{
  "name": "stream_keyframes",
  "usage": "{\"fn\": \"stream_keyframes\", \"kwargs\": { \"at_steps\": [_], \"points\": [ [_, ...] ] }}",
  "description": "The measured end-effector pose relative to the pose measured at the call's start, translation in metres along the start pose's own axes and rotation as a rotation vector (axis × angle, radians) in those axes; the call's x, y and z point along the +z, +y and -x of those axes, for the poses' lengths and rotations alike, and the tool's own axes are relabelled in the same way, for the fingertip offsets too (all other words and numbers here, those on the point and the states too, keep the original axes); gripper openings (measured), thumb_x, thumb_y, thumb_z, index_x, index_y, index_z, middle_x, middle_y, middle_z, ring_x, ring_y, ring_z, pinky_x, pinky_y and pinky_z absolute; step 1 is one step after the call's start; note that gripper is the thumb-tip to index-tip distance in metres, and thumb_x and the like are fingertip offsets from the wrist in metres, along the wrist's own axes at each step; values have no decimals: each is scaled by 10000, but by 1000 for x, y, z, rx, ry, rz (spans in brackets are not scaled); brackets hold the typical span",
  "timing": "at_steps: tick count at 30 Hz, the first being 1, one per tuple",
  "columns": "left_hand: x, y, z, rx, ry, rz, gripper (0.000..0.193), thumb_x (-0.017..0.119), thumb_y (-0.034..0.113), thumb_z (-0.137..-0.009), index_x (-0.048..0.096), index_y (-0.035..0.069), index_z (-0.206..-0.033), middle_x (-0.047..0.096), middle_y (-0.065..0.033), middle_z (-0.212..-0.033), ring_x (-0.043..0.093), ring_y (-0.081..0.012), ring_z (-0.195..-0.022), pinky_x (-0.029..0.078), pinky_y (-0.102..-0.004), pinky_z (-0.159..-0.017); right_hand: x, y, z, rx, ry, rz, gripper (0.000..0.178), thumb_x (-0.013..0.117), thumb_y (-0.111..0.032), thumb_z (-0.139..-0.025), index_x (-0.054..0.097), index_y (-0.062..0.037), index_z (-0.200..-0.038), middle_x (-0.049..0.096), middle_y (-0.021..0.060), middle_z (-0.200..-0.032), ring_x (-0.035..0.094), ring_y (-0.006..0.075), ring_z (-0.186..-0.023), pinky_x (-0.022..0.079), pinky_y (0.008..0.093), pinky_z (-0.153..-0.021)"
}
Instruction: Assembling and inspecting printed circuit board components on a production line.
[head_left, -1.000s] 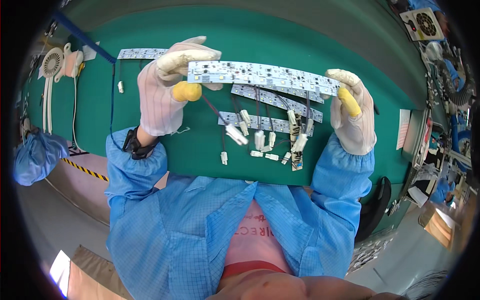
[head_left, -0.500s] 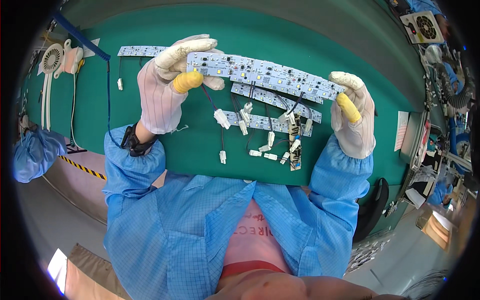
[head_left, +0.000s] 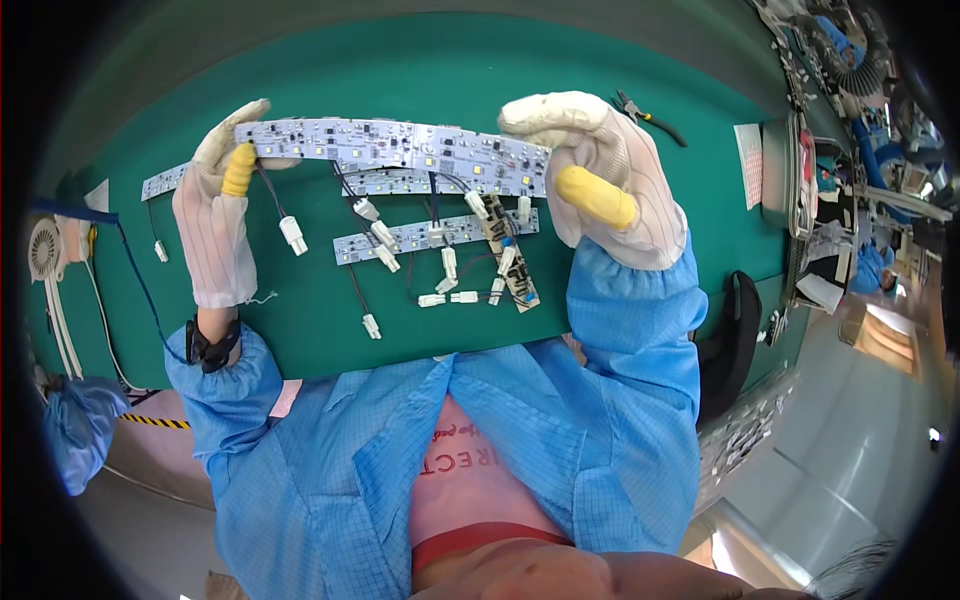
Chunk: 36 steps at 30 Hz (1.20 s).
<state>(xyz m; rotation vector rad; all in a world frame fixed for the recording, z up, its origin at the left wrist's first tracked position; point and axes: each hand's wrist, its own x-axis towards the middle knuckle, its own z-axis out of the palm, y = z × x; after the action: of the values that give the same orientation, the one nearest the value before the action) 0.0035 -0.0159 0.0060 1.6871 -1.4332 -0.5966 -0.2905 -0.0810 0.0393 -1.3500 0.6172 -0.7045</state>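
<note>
A long white LED circuit board strip (head_left: 390, 145) is held up over the green table mat, dotted with small chips and with wired white plugs hanging below. My left hand (head_left: 222, 165), gloved with a yellow cot on the thumb, pinches its left end. At the right end my right hand (head_left: 615, 185), gloved alike, curls round the board with its fingers across the upper edge; the exact grip is partly hidden. Underneath lie more LED strips (head_left: 435, 235) with white connectors (head_left: 447, 264) on dark leads. A narrow strip with black markings (head_left: 512, 258) lies across them.
Behind my left hand lies another LED strip (head_left: 165, 182). Pliers with dark handles (head_left: 650, 120) rest at the far right. A small white fan (head_left: 45, 250) and a blue cord (head_left: 120, 250) are on the left. Metal trays (head_left: 785, 180) stand at the right edge.
The view has shifted, moving the scene leftward. My right hand has come closer and its fingers now reach over the board's upper edge. Pliers show beyond it. My left hand keeps its pinch.
</note>
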Motion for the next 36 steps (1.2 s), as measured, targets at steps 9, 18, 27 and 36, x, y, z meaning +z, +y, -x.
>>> {"fn": "stream_keyframes", "kwargs": {
  "at_steps": [9,18,27,36],
  "points": [
    [2,-8,5,-16,112,308,368,480,269,-942,553,-6,-1175,682,-73,-842,603,-91,-791,435,-225,-790,3,12,-6,-66,142,40,592,637,-451,-805,522,35,-1124,514,-6,-563,415,25,-433,297,156,-425],
    [0,-24,3,398,-279,631,422,615,245,-861,522,-52,-1147,640,-137,-947,636,-152,-772,480,-300,-811,7,17,-18,21,393,273,359,518,-282,-905,538,-9,-1137,477,-7,-599,412,71,-540,327,190,-506],
    [-1,-14,6,95,-7,181,301,477,253,-944,582,-22,-1005,661,-72,-787,581,-126,-742,437,-243,-722,-4,25,-3,-46,212,-115,438,665,-360,-806,518,8,-990,546,64,-621,483,118,-429,371,205,-358],
    [2,-27,3,37,31,-40,253,441,140,-925,593,13,-1081,641,-62,-918,546,-114,-792,423,-255,-717,-4,13,2,-8,44,-105,294,597,-281,-874,565,-1,-958,626,61,-703,594,112,-565,463,216,-497]
  ]
}}
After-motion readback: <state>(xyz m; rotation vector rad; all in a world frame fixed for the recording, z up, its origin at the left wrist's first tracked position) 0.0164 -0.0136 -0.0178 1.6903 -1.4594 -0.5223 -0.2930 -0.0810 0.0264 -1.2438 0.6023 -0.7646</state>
